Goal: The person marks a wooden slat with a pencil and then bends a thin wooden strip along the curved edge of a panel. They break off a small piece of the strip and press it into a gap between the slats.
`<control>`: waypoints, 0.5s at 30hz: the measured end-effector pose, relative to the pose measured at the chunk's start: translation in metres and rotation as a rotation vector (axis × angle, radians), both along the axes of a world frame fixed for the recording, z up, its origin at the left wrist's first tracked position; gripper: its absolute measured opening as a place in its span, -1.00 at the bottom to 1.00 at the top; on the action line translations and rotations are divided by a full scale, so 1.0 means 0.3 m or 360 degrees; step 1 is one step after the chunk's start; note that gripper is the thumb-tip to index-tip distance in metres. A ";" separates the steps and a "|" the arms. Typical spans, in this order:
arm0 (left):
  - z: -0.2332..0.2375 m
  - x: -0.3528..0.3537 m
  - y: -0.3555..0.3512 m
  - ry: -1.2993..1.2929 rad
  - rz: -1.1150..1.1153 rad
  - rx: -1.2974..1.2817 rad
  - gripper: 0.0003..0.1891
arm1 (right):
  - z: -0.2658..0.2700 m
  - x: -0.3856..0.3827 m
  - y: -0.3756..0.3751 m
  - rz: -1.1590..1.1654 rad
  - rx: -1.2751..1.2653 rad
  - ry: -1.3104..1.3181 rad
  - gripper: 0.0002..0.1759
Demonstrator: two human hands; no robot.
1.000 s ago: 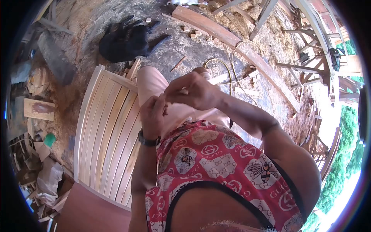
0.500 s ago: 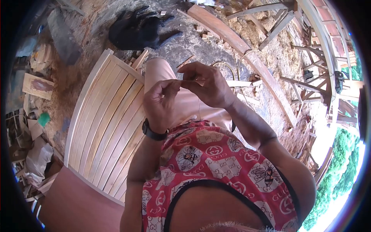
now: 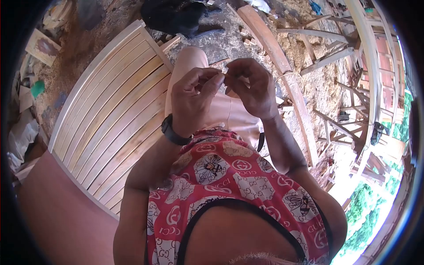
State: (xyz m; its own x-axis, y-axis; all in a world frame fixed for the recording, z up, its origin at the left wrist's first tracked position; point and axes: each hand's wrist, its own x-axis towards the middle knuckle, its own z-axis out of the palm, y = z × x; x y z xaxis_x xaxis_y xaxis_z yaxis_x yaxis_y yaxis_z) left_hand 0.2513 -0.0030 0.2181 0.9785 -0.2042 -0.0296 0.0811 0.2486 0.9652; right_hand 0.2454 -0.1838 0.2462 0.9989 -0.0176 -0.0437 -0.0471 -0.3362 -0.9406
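My left hand (image 3: 194, 95), with a dark watch (image 3: 170, 130) on its wrist, is raised over my lap with thumb and fingers pinched together. My right hand (image 3: 254, 90) is closed in a pinch right beside it, and the fingertips of both almost meet. A tiny pale bit (image 3: 223, 74) shows between the fingertips, too small to name. Below the hands are my light pink trousers (image 3: 216, 112). A slatted wooden panel (image 3: 117, 104) leans beside my left arm, apart from both hands.
A smooth pinkish board (image 3: 66, 212) is at the lower left. Black cloth-like material (image 3: 174, 17) lies on the dusty floor ahead. A long wooden beam (image 3: 296, 92) runs along the right, near wooden trestle-like frames (image 3: 329, 44). A green scrap (image 3: 38, 88) lies far left.
The hands have come closer together at the fingertips, and the thin strip seen stretched between them is now mostly hidden. My view has shifted, so the panel sits higher and further left.
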 end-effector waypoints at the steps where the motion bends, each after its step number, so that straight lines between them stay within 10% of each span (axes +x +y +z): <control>1: -0.003 0.003 0.000 -0.0007 0.0024 -0.0002 -0.76 | 0.012 -0.002 0.006 0.0001 -0.0092 0.0022 -0.70; 15: -0.127 0.022 0.087 0.1072 -0.0051 -0.0785 -0.85 | -0.032 0.022 0.092 0.0235 -0.0322 -0.0310 -0.85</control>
